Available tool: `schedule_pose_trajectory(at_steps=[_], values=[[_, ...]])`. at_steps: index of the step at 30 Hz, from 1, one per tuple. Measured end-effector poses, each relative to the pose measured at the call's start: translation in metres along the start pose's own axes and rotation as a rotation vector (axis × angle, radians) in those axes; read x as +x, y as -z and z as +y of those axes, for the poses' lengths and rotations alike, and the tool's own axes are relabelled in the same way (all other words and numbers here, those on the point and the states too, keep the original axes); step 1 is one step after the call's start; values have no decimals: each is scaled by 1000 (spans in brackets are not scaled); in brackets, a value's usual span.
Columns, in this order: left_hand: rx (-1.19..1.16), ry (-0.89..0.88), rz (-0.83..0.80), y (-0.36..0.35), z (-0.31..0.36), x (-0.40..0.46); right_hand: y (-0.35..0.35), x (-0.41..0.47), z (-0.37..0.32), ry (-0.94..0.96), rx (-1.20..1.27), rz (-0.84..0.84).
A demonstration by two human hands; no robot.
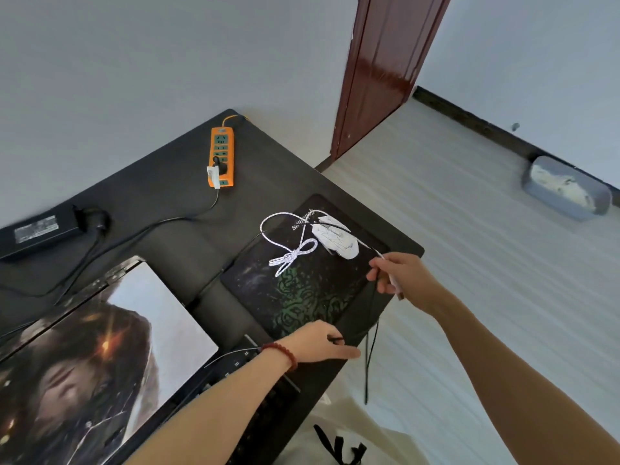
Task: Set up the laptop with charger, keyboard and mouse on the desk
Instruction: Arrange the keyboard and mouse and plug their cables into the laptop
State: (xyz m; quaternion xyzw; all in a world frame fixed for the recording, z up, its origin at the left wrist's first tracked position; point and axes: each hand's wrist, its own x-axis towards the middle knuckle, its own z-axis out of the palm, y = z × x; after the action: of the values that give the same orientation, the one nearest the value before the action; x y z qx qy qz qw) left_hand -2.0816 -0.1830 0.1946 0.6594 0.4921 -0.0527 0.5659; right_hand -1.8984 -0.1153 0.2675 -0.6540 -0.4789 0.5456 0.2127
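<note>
The laptop (100, 347) lies closed on the black desk (161, 182), its lid covered by a picture. A black charger brick (38, 231) sits at the far left, its cable running to an orange power strip (221, 157). A white mouse (335, 239) with a bundled white cord (292, 255) rests on the dark mouse pad (302, 290). The black keyboard (241, 367) shows partly under my left forearm. My left hand (322, 342) pinches a thin black cable (369, 350) at the desk's edge. My right hand (402, 280) grips the same cable higher up, together with a white cord end.
A dark red door frame (379, 72) stands beyond the desk. On the pale floor by the wall lies a grey tray (567, 189). Pale fabric with a black strap (339, 444) lies below the desk's edge.
</note>
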Motion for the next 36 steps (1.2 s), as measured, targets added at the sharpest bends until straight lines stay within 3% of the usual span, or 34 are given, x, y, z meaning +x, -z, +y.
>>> schedule_pose_trajectory(at_steps=[2, 5, 8, 10, 13, 16, 19, 21, 24, 27, 30, 33, 36], values=[[-155, -65, 22, 10, 15, 2, 0, -1, -17, 48, 56, -80], [-266, -143, 122, 28, 34, 0, -4, 3, -46, 154, -52, -123], [-308, -179, 176, 57, 38, -14, -2, 13, -62, 209, -25, 133], [-423, -185, 337, 87, 31, -30, 7, 20, -68, 245, 61, 356], [-875, -127, 596, 142, 7, -59, 13, 31, -83, 349, 114, 597], [-1306, -103, 786, 180, -23, -87, 1, 45, -98, 399, 193, 662], [-1592, -59, 1110, 208, -43, -106, -26, 59, -107, 366, 216, 563], [-1612, 48, 1266, 222, -51, -115, -47, 67, -104, 326, 201, 448], [-1383, 106, 1351, 246, -49, -115, -73, 76, -98, 291, 173, 309], [-1172, 26, 1378, 273, -36, -115, -96, 83, -100, 277, 154, 136], [-971, 141, 1431, 303, -32, -120, -112, 88, -102, 294, 106, -14], [-1127, 144, 1693, 325, -43, -126, -121, 93, -100, 325, 51, -79], [-1198, -68, 2015, 347, -52, -128, -127, 104, -103, 338, 11, -105]])
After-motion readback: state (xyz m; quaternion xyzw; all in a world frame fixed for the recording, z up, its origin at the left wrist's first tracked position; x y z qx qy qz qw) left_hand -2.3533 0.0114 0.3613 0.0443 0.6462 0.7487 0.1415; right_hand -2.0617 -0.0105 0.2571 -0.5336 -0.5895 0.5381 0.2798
